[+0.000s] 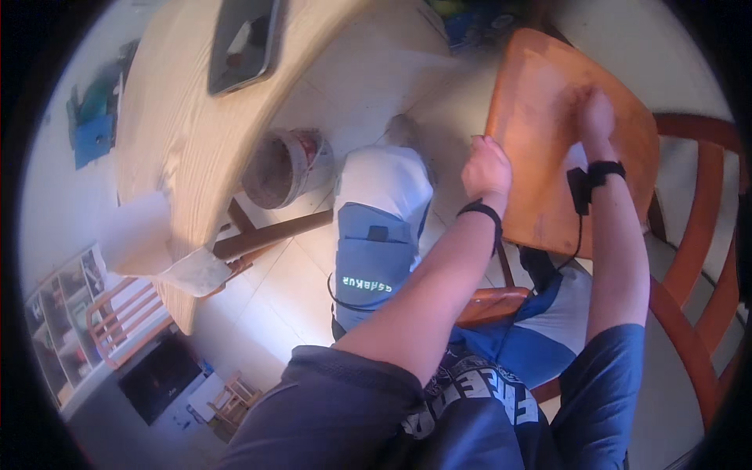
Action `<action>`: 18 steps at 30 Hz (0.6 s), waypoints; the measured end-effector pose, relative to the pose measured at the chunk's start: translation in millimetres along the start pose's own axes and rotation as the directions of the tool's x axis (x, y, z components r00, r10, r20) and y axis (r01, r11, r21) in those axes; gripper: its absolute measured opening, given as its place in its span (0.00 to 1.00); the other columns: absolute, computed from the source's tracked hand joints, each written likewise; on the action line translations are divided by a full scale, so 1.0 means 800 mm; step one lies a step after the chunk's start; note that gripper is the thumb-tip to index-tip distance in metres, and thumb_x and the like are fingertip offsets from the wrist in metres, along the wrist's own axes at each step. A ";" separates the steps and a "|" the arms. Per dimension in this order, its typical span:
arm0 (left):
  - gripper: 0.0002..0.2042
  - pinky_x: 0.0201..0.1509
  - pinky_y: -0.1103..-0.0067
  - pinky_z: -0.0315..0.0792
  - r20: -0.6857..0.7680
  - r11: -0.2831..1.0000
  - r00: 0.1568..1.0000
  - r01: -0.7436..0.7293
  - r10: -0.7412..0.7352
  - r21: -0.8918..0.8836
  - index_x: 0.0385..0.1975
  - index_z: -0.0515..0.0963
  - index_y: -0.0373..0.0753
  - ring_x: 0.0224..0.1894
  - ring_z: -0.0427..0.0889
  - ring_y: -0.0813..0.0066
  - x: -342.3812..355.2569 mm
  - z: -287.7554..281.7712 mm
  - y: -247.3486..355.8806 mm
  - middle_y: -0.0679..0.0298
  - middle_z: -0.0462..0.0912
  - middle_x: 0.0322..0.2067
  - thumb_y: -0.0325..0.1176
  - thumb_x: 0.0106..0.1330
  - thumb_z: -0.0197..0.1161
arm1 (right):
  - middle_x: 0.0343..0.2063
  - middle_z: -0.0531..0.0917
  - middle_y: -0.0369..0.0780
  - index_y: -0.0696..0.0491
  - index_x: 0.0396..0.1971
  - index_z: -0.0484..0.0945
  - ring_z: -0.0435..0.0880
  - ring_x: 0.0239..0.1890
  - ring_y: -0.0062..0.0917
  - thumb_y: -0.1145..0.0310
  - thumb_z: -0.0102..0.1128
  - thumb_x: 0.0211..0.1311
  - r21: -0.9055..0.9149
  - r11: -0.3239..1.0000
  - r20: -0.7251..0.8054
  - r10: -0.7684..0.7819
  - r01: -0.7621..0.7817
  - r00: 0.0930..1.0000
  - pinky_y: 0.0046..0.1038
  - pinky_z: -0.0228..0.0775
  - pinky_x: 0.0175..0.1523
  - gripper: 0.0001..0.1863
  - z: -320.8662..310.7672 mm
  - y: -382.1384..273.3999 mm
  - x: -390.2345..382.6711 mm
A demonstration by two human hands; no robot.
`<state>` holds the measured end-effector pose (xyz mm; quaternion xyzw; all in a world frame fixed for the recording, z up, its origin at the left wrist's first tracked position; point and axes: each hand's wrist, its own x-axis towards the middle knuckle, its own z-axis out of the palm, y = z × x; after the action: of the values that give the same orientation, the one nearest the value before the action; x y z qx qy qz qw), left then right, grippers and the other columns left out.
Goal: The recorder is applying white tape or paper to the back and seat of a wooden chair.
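An orange-brown wooden chair seat (540, 188) lies in front of me on the right. My left hand (487, 166) is closed round its left edge, with the thumb pointing up along the rim. On the upper part of the seat's surface, my right hand (597, 117) is pressed down with its fingers curled. Whatever those fingers hold, if anything, is hidden and dark at the fingertips. Black bands circle both wrists, and a small black box with a cord hangs at the right one.
A pale wooden table (188, 117) stands on the left with a dark phone-like device (245, 47) on it. A dirty bucket (286, 168) is on the tiled floor below. Chair slats (697, 196) rise at the right. A sheet of paper (188, 274) hangs at the table's edge.
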<state>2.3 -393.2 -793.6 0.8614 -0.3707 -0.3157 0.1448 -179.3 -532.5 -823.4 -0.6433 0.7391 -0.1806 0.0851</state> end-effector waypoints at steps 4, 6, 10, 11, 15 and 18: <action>0.17 0.40 0.58 0.71 -0.062 0.999 0.997 -0.045 0.047 0.029 0.32 0.69 0.37 0.34 0.78 0.46 -0.004 -0.001 0.000 0.46 0.78 0.30 0.43 0.67 0.36 | 0.29 0.79 0.48 0.54 0.31 0.76 0.77 0.35 0.40 0.65 0.55 0.54 0.066 0.998 0.035 -0.021 0.019 0.999 0.38 0.68 0.40 0.09 -0.002 0.000 -0.034; 0.17 0.40 0.58 0.70 -0.051 0.998 0.997 -0.059 0.061 0.032 0.32 0.70 0.37 0.34 0.78 0.46 -0.006 -0.001 0.000 0.46 0.78 0.29 0.42 0.67 0.36 | 0.31 0.78 0.47 0.53 0.29 0.75 0.76 0.37 0.40 0.66 0.56 0.53 0.164 0.985 0.099 0.043 -0.059 0.994 0.39 0.68 0.40 0.07 -0.009 -0.006 -0.067; 0.18 0.40 0.58 0.70 -0.067 0.993 0.991 -0.116 0.117 0.019 0.31 0.70 0.36 0.34 0.78 0.46 -0.008 -0.001 -0.004 0.45 0.78 0.29 0.42 0.67 0.36 | 0.31 0.76 0.47 0.53 0.29 0.74 0.75 0.36 0.41 0.66 0.57 0.53 -0.001 0.994 0.056 0.109 -0.110 0.992 0.39 0.67 0.40 0.07 -0.027 -0.020 -0.148; 0.18 0.40 0.58 0.70 -0.086 0.991 0.987 -0.136 0.136 0.002 0.31 0.70 0.36 0.34 0.78 0.46 -0.008 -0.001 -0.004 0.45 0.78 0.29 0.42 0.67 0.36 | 0.31 0.76 0.47 0.53 0.29 0.74 0.75 0.36 0.41 0.66 0.57 0.53 -0.020 0.993 0.044 0.116 -0.115 0.992 0.39 0.67 0.40 0.07 -0.031 -0.023 -0.161; 0.19 0.43 0.58 0.69 -0.070 0.988 0.987 -0.146 0.142 -0.048 0.32 0.70 0.34 0.36 0.77 0.44 -0.007 -0.002 -0.006 0.43 0.78 0.30 0.43 0.67 0.35 | 0.30 0.76 0.46 0.52 0.28 0.74 0.75 0.36 0.41 0.66 0.58 0.52 0.171 0.961 0.063 0.208 -0.216 0.976 0.39 0.68 0.39 0.07 -0.041 -0.041 -0.207; 0.21 0.44 0.57 0.68 -0.056 0.987 0.989 -0.143 0.139 -0.078 0.32 0.71 0.33 0.38 0.76 0.43 -0.005 -0.001 -0.006 0.41 0.77 0.32 0.44 0.67 0.34 | 0.30 0.76 0.45 0.52 0.28 0.73 0.75 0.36 0.40 0.65 0.59 0.51 0.095 0.962 0.093 0.246 -0.254 0.965 0.39 0.68 0.39 0.07 -0.042 -0.045 -0.216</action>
<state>3.7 -387.1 -793.5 0.8340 -0.4138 -0.2975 0.2113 -130.8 -361.2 -797.4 -0.5460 0.7998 -0.1816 0.1708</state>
